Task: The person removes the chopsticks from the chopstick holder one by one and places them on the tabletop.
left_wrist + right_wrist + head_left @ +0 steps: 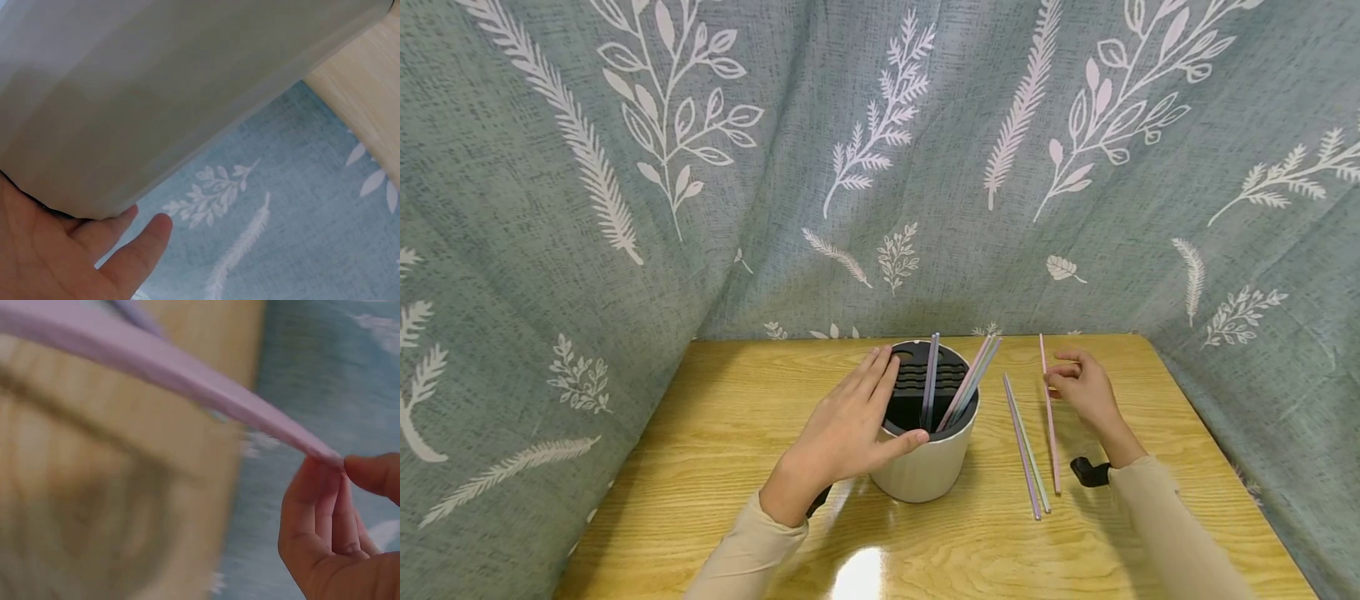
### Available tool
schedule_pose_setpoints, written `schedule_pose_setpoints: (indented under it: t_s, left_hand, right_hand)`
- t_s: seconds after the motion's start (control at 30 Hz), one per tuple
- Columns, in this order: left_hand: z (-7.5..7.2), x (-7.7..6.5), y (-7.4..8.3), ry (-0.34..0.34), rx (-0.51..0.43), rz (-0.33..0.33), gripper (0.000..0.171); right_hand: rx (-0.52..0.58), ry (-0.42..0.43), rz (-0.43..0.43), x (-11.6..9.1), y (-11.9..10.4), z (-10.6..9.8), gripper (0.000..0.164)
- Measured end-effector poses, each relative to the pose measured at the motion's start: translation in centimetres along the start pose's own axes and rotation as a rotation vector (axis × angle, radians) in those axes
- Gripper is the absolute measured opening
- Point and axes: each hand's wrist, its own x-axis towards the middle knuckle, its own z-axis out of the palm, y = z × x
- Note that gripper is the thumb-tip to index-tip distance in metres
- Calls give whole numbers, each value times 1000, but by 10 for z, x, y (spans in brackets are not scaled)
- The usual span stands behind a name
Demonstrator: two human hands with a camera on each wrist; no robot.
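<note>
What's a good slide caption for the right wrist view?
Right hand pinching a pink stick, with wooden table and patterned cloth behind.

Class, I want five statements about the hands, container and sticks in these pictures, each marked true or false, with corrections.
1. The right hand pinches a pink stick. True.
2. The left hand touches the white container. True.
3. The container lies on its side. False: it stands upright.
4. A purple stick and a green stick lie on the table. True.
5. The container holds no sticks. False: several sticks stand in it.
</note>
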Motion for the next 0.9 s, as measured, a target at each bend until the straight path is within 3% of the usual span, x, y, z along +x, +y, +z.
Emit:
schedule_pose_setpoints:
  t_s: [0.17, 0.47, 0.73, 0.9]
  left_hand:
    - [0, 1, 0, 9, 11, 9, 105]
    - [-2, 1, 1, 13, 12, 9, 104]
    - [-2, 0, 0, -3, 18, -7, 105]
    - [-1, -2, 0, -13, 23, -10, 106]
  right_hand:
    - [-15, -72, 88, 9, 25, 10, 53]
    - [-250, -91, 134, 18, 36, 30, 46]
    - [-209, -89, 150, 16, 39, 35, 44]
    - [-187, -28, 51, 3, 20, 36, 41]
